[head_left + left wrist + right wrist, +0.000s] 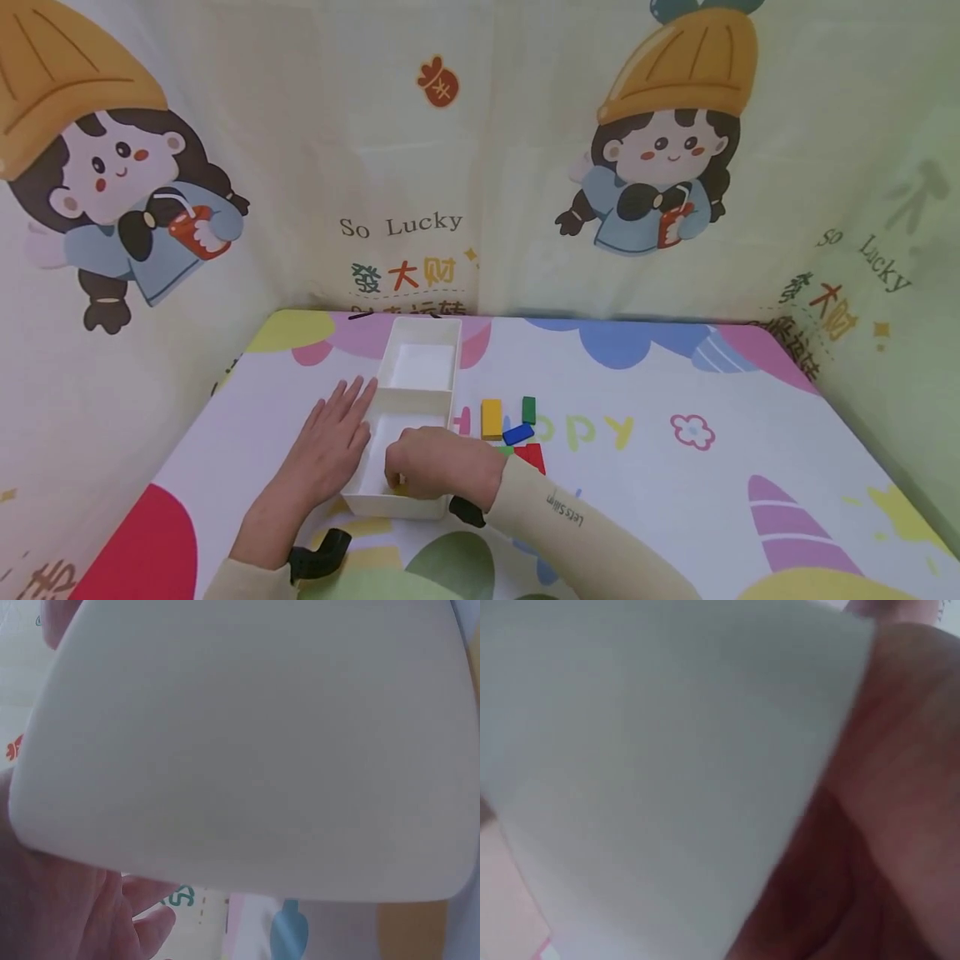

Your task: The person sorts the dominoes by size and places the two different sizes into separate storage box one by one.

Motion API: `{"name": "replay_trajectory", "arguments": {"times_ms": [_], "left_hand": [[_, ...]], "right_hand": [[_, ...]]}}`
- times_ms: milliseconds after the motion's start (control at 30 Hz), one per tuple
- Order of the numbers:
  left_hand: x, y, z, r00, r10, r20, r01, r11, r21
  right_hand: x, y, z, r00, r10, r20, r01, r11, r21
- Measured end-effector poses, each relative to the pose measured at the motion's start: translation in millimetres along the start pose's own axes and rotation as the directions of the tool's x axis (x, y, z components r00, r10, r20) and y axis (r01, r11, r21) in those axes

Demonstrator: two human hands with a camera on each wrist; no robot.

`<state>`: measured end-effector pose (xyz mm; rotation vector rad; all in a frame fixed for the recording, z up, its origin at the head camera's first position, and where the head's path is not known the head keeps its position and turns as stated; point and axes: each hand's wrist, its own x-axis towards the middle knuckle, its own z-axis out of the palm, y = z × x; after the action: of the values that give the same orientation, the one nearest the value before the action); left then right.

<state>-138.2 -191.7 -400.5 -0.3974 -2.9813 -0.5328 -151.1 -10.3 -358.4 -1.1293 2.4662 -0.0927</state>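
Observation:
A long white box (393, 507) with two compartments stands in front of me, its length running away from me. My left hand (326, 446) lies against its left side with fingers straight, pointing away. My right hand (438, 461) reaches down into the near compartment, fingers curled. Under those fingers, low in the box, a bit of a yellow block (401, 490) shows; the rest is hidden by the hand. In the left wrist view the box wall (247, 750) fills most of the picture, and in the right wrist view the box wall (652, 780) also hides the fingertips.
Right of the box lie loose blocks: a yellow block (491, 419), a dark green block (528, 410), a blue block (518, 434) and a red block (534, 457). A light green block (506, 450) is partly behind my right wrist. Printed cloth hangs around the table.

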Motion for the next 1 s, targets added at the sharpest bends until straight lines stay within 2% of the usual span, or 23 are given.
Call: {"name": "replay_trajectory", "arguments": {"times_ms": [267,433,600,733,800,867,1000], "left_hand": [[0.2,0.3,0.0,1.000,0.005,-0.006,-0.005,1.000,0.012],[0.2,0.5,0.0,1.000,0.014,-0.016,-0.013,0.999,0.029],[-1.6,1.2,-1.7,1.000,0.010,-0.017,-0.009,0.998,0.057],[-1.7,1.2,-2.3,1.000,0.007,-0.019,-0.006,0.998,0.065],[-1.1,1.0,-1.8,1.000,0.006,-0.021,-0.004,0.998,0.062],[-0.4,0.8,-0.6,1.000,0.005,-0.023,-0.004,0.998,0.060],[1.0,1.4,1.9,1.000,0.012,-0.027,-0.011,0.999,0.042]], "right_hand": [[-3.2,0,1,1.000,0.017,-0.003,-0.017,1.000,-0.009],[-7.7,3,3,0.995,-0.001,-0.099,-0.005,0.998,-0.066],[-16.8,13,3,0.973,-0.041,-0.226,0.031,0.998,-0.049],[-25.3,24,4,0.937,-0.116,-0.328,0.105,0.993,-0.053],[-30.4,29,4,0.912,-0.154,-0.380,0.143,0.988,-0.056],[-36.4,34,5,0.879,-0.181,-0.441,0.176,0.983,-0.054],[-52.6,47,6,0.791,-0.187,-0.583,0.220,0.975,-0.015]]}}
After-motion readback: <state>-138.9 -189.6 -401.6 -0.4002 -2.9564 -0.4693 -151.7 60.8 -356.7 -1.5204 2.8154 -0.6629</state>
